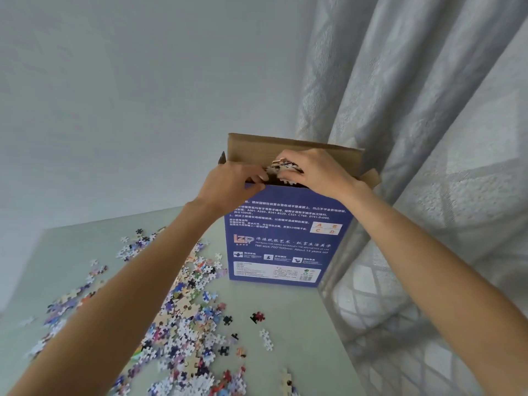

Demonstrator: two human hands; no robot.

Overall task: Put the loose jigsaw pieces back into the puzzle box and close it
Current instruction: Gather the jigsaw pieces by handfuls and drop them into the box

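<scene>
A tall blue puzzle box (281, 241) stands upright on the pale green table, its brown top flap (288, 148) raised behind the opening. Both hands are at the box mouth. My right hand (315, 171) grips a clump of jigsaw pieces (283, 167) over the opening. My left hand (231, 184) curls its fingers over the near rim of the box at the left and touches the clump. Many loose jigsaw pieces (185, 318) lie scattered over the table to the left of and in front of the box.
A grey curtain (428, 138) hangs close behind and to the right of the box, along the table's right edge (340, 338). A plain wall lies at the back left. A few stray pieces (257, 317) lie just in front of the box.
</scene>
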